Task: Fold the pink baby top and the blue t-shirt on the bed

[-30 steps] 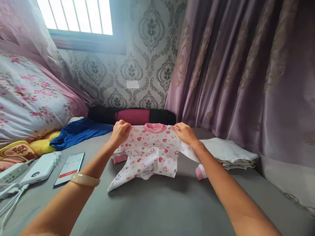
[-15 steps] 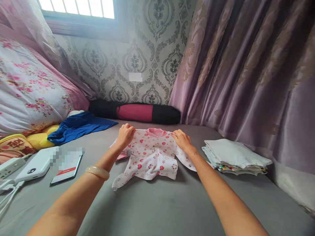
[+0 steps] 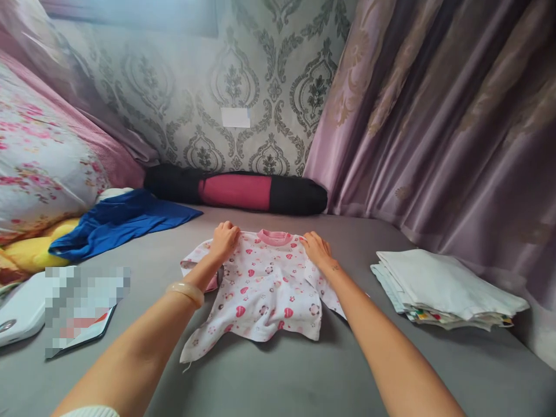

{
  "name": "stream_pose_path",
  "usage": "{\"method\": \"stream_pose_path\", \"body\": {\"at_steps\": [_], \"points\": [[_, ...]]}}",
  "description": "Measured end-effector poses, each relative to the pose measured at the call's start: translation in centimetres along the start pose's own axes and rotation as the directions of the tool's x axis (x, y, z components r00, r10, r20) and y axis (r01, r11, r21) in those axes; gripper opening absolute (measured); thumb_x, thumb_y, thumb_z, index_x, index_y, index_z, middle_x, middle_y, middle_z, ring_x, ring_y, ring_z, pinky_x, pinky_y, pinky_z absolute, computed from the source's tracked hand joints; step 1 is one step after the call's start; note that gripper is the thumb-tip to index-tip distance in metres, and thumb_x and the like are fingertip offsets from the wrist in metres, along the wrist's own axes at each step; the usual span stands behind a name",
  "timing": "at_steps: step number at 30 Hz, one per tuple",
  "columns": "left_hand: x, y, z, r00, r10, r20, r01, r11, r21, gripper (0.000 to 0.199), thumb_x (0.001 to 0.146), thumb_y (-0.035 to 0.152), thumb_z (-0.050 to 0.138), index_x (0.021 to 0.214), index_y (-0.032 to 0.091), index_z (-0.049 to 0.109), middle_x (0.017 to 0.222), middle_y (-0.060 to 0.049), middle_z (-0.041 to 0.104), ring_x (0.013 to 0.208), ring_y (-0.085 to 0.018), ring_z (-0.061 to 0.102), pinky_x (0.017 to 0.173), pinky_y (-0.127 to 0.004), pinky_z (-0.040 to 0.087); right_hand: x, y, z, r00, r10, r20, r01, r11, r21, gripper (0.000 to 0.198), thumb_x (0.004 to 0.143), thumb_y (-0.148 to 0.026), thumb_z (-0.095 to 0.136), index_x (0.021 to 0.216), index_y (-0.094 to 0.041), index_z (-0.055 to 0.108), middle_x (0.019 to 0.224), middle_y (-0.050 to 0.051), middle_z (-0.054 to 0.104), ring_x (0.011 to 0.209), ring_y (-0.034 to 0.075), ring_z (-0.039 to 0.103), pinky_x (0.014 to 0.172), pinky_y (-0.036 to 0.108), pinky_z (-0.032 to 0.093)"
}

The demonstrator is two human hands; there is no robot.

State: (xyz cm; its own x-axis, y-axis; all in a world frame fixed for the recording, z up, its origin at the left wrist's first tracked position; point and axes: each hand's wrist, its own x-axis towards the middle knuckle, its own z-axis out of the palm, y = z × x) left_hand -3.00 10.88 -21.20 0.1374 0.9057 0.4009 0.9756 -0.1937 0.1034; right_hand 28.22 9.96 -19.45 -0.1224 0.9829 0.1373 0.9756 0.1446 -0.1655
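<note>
A small white baby shirt (image 3: 269,284) with red hearts, flowers and a pink collar lies spread on the grey bedsheet (image 3: 243,382), collar away from me. At its left shoulder, my left hand (image 3: 225,238) has its fingers closed on the cloth. My right hand (image 3: 318,248) pinches the opposite shoulder near the collar. Both sleeves lie partly under my forearms. The lower left corner of the shirt trails out to a point with a loose thread, and the front is slightly wrinkled. A pale bangle (image 3: 186,292) circles my left wrist.
To the right sits a stack of folded white cloths (image 3: 447,284). On the left are a phone (image 3: 93,327), a white power bank (image 3: 26,307), a blue cloth (image 3: 125,220) and a floral pillow (image 3: 39,156). A black and red bolster (image 3: 234,191) lies along the wall.
The shirt has come down flatter on the bed, its lower edge now nearer to me. Both hands still grip the shoulders. The view has tilted down and come closer.
</note>
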Motion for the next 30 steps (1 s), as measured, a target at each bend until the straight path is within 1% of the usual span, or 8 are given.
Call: {"method": "stream_pose_path", "body": {"at_steps": [5,11,13,15,18,22,27,30], "points": [[1.3,-0.8,2.2,1.0,0.008,0.028,-0.008,1.0,-0.004,0.03,0.09,0.025,0.04,0.097,0.018,0.068,0.102,-0.014,0.059,0.096,-0.027,0.052,0.084,-0.038,0.038,1.8,0.7,1.5,0.998,-0.021,0.051,0.021,1.0,-0.005,0.03,0.1,-0.037,0.034,0.108,-0.023,0.06,0.117,0.008,0.06,0.105,0.022,0.058,0.08,0.03,0.039],[2.1,-1.3,3.5,0.999,0.024,0.025,-0.024,1.0,-0.009,0.031,0.09,0.027,0.04,0.098,0.017,0.068,0.104,-0.015,0.058,0.098,-0.028,0.052,0.083,-0.039,0.038,3.0,1.2,2.4,0.997,-0.036,0.064,0.038,0.999,-0.034,0.031,0.1,-0.037,0.034,0.112,-0.023,0.06,0.119,0.009,0.059,0.105,0.023,0.058,0.081,0.031,0.04],[2.1,-1.3,3.7,0.999,0.007,0.049,-0.007,1.0,-0.002,0.03,0.089,0.027,0.04,0.098,0.018,0.068,0.105,-0.015,0.059,0.1,-0.028,0.052,0.083,-0.039,0.038,3.2,1.3,2.4,0.996,-0.036,0.082,0.039,0.999,-0.038,0.033,0.1,-0.038,0.034,0.113,-0.023,0.06,0.119,0.01,0.059,0.106,0.023,0.058,0.082,0.032,0.04],[2.2,-1.1,3.7,0.994,-0.022,0.107,0.023,1.0,0.0,0.029,0.088,0.025,0.041,0.098,0.019,0.068,0.105,-0.014,0.061,0.101,-0.028,0.054,0.083,-0.039,0.038,3.4,1.2,2.3,0.993,-0.027,0.116,0.033,0.998,-0.049,0.033,0.1,-0.037,0.034,0.114,-0.022,0.06,0.119,0.01,0.059,0.107,0.024,0.057,0.083,0.033,0.04],[2.7,-0.4,3.6,0.978,-0.045,0.203,0.048,0.999,-0.013,0.029,0.089,0.026,0.04,0.099,0.019,0.067,0.103,-0.013,0.064,0.101,-0.028,0.056,0.085,-0.041,0.037,4.0,0.4,2.1,0.989,-0.054,0.138,0.065,0.995,-0.081,0.032,0.099,-0.034,0.036,0.114,-0.021,0.061,0.12,0.011,0.059,0.112,0.024,0.054,0.089,0.034,0.038],[3.7,1.4,3.7,0.963,0.003,0.268,0.014,0.998,-0.062,0.033,0.09,0.036,0.042,0.102,0.018,0.066,0.108,-0.014,0.066,0.104,-0.029,0.058,0.089,-0.042,0.036,4.8,-1.3,2.4,0.983,-0.139,0.123,0.147,0.988,-0.055,0.032,0.097,-0.035,0.04,0.117,-0.02,0.06,0.122,0.011,0.059,0.117,0.026,0.049,0.095,0.036,0.034],[3.9,3.6,4.3,0.969,-0.024,0.247,0.05,0.994,-0.098,0.03,0.09,0.035,0.043,0.1,0.017,0.064,0.111,-0.014,0.066,0.107,-0.031,0.059,0.089,-0.044,0.036,5.1,-2.6,3.8,0.995,-0.072,0.075,0.074,0.997,-0.03,0.034,0.098,-0.036,0.039,0.116,-0.018,0.061,0.121,0.013,0.058,0.115,0.025,0.049,0.094,0.035,0.034],[3.7,3.7,4.1,0.97,-0.053,0.236,0.078,0.992,-0.097,0.029,0.089,0.034,0.043,0.1,0.018,0.063,0.111,-0.014,0.067,0.107,-0.03,0.059,0.089,-0.043,0.037,5.1,-2.3,4.1,0.997,-0.057,0.06,0.057,0.998,0.011,0.034,0.097,-0.038,0.041,0.117,-0.019,0.061,0.121,0.013,0.058,0.115,0.025,0.05,0.094,0.033,0.036]]}}
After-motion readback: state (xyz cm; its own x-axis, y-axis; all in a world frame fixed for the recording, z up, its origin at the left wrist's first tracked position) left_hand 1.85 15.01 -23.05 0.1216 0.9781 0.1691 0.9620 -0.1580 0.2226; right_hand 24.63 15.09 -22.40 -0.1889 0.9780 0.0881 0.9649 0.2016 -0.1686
